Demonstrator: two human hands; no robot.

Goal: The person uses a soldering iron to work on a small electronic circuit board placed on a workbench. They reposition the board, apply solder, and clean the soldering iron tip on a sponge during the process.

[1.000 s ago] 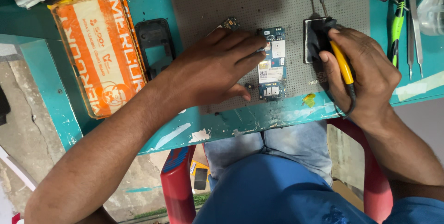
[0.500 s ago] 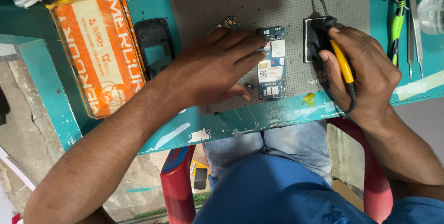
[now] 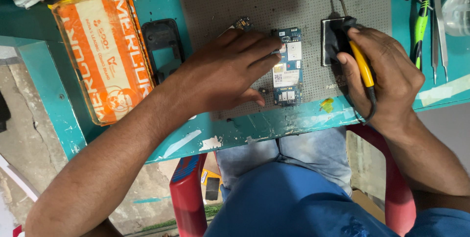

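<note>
Blue and bare, the circuit board (image 3: 287,66) lies out of its casing on the grey mat (image 3: 303,16), pressed by the left hand (image 3: 230,70), while the right hand (image 3: 387,78) closes its grip on a yellow-handled tool (image 3: 361,65) beside it, and the black phone frame (image 3: 161,46) waits apart on the counter (image 3: 49,70), so reassembly seems not begun.

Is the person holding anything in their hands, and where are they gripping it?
The right hand grips a yellow-handled tool around its handle. The left hand holds nothing; its fingertips press on the blue circuit board.
</note>
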